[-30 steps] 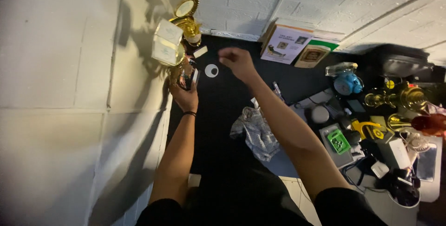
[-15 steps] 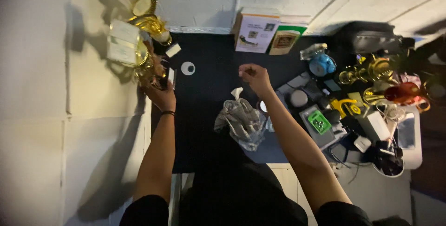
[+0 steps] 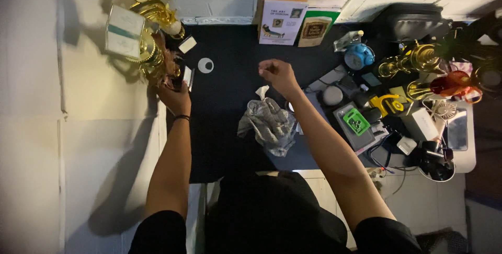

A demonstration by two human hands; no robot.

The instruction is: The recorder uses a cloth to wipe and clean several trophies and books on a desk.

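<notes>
Left hand [image 3: 177, 97] grips base of ornate gold metal trophy [image 3: 151, 50] at left edge of black table mat [image 3: 230, 123]; right hand [image 3: 277, 73] loosely fisted above crumpled grey plastic wrapper [image 3: 269, 126], apparently empty

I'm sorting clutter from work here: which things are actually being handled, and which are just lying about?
In hand or at the hands:
- left hand gripping the gold ornament
- right hand, closed, above the crumpled grey cloth

Lying about:
- white ring
- two books against the wall
- blue alarm clock
- green-topped box
</notes>
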